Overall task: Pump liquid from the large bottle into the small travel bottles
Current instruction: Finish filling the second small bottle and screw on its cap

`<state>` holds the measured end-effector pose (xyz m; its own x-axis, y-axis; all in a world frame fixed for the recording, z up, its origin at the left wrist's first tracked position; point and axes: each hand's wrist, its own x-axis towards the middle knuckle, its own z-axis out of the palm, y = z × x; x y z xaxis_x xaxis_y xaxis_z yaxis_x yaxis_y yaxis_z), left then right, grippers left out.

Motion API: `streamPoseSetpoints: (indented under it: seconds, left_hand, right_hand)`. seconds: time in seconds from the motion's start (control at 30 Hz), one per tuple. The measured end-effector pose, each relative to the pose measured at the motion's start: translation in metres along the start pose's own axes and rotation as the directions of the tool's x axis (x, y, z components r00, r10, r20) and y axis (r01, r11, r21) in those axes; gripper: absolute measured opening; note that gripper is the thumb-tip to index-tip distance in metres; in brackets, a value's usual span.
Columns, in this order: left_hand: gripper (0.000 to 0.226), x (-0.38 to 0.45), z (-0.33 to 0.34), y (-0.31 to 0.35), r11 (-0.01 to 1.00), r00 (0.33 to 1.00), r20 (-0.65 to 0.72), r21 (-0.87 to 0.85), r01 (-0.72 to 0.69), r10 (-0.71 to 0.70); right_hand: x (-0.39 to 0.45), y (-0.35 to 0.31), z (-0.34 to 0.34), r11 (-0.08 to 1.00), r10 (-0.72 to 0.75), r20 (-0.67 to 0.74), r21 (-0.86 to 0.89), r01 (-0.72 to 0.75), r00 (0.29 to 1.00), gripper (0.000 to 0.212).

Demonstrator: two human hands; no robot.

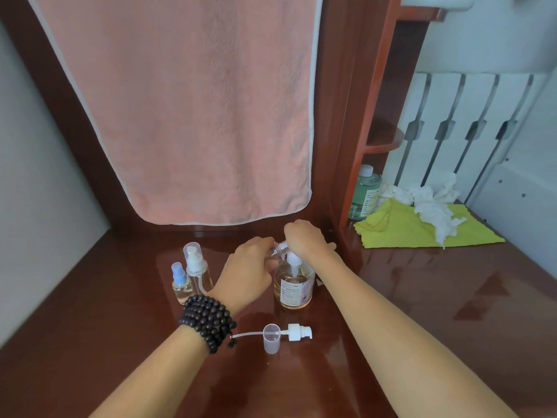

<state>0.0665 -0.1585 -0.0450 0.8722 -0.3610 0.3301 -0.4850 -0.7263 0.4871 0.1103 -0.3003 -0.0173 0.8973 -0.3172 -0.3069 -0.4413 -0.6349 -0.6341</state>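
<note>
The large clear bottle (pixel 294 286) with pale pinkish liquid and a white pump stands on the brown table. My right hand (pixel 304 238) rests on top of its pump head, fingers curled over it. My left hand (pixel 248 267) grips a small clear travel bottle (pixel 278 247), tilted with its threaded open neck at the pump's spout. Two more travel bottles stand to the left: a short spray bottle (pixel 180 283) with a blue nozzle and a taller pump bottle (pixel 197 267) under a clear cap. A removed white pump top (pixel 297 332) with its tube and a clear cap (pixel 271 337) lie nearer to me.
A pink towel (pixel 193 110) hangs behind the table. At the right, a green bottle (pixel 366 191) stands on a shelf beside a yellow-green cloth (pixel 404 227) and crumpled white tissue (pixel 431 203). Dark beads (pixel 208 319) circle my left wrist.
</note>
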Motion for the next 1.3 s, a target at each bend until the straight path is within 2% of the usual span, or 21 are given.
streamPoseSetpoints:
  seconds: [0.13,0.23,0.37,0.53,0.67,0.8,1.07,1.3]
  left_hand:
    - [0.019,0.000,-0.006,0.000,1.000,1.000,0.006,-0.004,-0.010,0.010]
    - [0.033,0.003,-0.015,0.002,1.000,1.000,-0.012,-0.007,-0.022,0.022]
    - [0.037,0.001,-0.012,0.002,1.000,1.000,-0.017,-0.005,-0.019,0.019]
    - [0.032,0.001,-0.005,0.000,1.000,1.000,0.021,0.018,-0.001,0.001]
    - [0.033,0.000,-0.008,0.001,1.000,1.000,0.020,0.023,-0.006,0.005]
    - [0.033,0.003,-0.016,0.001,0.999,0.999,-0.008,0.019,-0.031,0.031]
    - [0.023,0.000,-0.003,0.000,1.000,1.000,0.016,0.029,-0.007,0.007]
    - [0.022,0.001,-0.013,0.002,0.999,0.999,-0.020,0.015,-0.041,0.041]
  right_hand:
    - [-0.007,-0.006,-0.003,1.000,-0.005,-0.004,-0.005,0.005,1.000,0.039]
    - [-0.005,-0.012,-0.006,0.996,-0.081,-0.006,0.031,0.082,0.997,0.042]
    - [-0.001,-0.010,0.004,0.994,-0.096,0.003,0.043,0.096,0.995,0.027]
    - [0.010,-0.003,0.012,0.999,-0.043,-0.012,0.020,0.043,0.999,0.015]
    - [-0.002,-0.004,0.001,0.999,-0.051,-0.017,0.014,0.051,0.999,0.028]
    - [-0.001,-0.010,-0.006,0.992,-0.124,-0.034,0.028,0.124,0.992,0.023]
    - [0.009,0.001,0.004,0.999,-0.046,-0.032,-0.010,0.046,0.998,0.039]
    - [0.004,-0.004,-0.008,0.993,-0.121,-0.040,0.010,0.122,0.992,0.029]
